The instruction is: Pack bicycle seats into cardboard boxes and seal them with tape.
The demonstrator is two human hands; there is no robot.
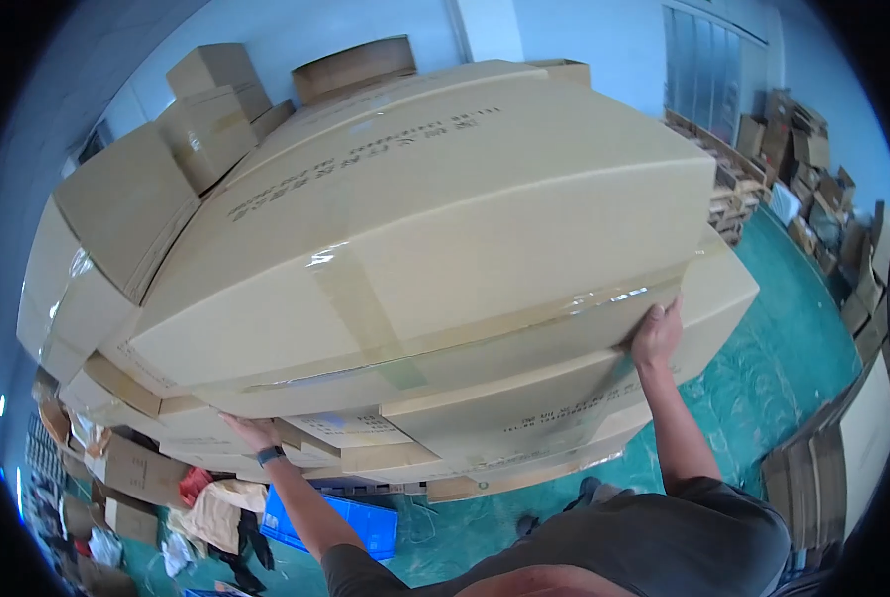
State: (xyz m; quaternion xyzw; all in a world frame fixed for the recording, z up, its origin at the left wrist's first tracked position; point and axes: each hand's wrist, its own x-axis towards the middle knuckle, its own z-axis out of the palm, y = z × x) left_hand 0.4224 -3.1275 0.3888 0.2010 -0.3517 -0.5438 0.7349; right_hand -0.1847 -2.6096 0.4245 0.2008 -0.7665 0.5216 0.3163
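Observation:
A large taped cardboard box (504, 249) fills the middle of the view, lying on other cartons. My left hand (253, 431), with a dark band at the wrist, grips its lower edge at the left; the fingertips are partly hidden under the box. At the lower right corner my right hand (656, 336) holds the same box, thumb and fingers against the cardboard just below a strip of clear tape. Beneath it lies another printed carton (524, 408), with more cartons lower in the stack.
More cartons (116, 209) are stacked at the left. A blue crate (370, 527) and crumpled cloths (216, 512) lie on the green floor (783, 318) below the stack. Flattened cardboard (813, 488) leans at the right, and piled cartons (813, 149) stand along the far wall.

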